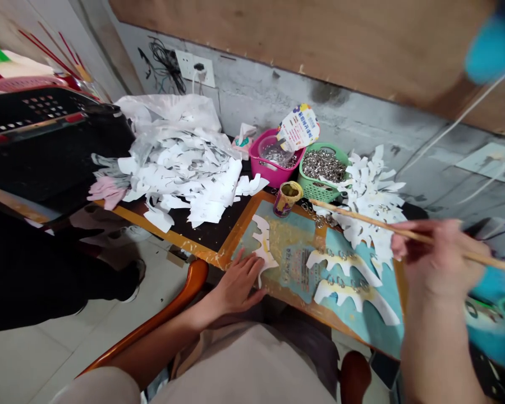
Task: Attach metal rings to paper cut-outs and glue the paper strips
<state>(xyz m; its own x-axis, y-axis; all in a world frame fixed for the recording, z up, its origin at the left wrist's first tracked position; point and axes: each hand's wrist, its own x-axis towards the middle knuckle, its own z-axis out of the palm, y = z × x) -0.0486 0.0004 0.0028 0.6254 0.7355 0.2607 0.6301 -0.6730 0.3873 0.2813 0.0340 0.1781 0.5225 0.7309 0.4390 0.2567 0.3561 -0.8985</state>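
My left hand [240,280] lies flat with fingers stretched out. Its fingertips rest on the lower end of a white scallop-edged cut piece [264,238], which has a yellowish smear on it. A long thin wooden stick [362,217] is pinched in my right hand [435,252], its far tip just right of a small open tin [288,198] with yellowish residue on the rim. Two more white pieces, one upper [345,264] and one lower [357,297], lie on the light blue mat [362,331], with metal rings along their yellow-smeared edges.
A large heap of white cut pieces [185,168] covers the table's left. Behind the tin stand a pink basket [263,171] and a green basket [320,189] of metal rings. More white pieces [372,202] are piled at right. A person in dark trousers [79,269] stands left.
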